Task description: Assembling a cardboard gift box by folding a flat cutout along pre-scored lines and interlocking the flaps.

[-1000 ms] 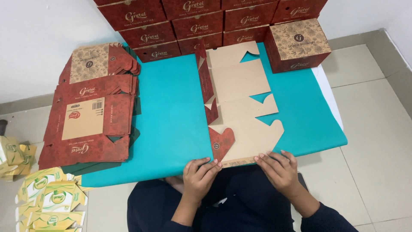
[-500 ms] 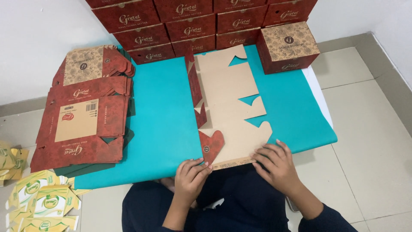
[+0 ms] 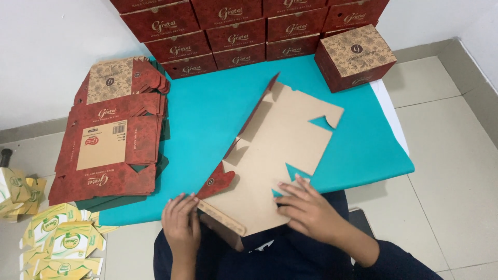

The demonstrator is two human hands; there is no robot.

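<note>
Teal cloth covers the counter I watch from the head camera, with a wall of stacked dark-red cardboard boxes along its far edge. A pile of flattened red-and-tan carton blanks sits at the left. At centre lies the unfolded brown cardboard box blank, angled, its near end overhanging the counter edge toward my lap. One closed red patterned box stands far right. My right hand presses flat, fingers spread, on the blank's near end; my left hand pinches its folded near-left flap.
</note>
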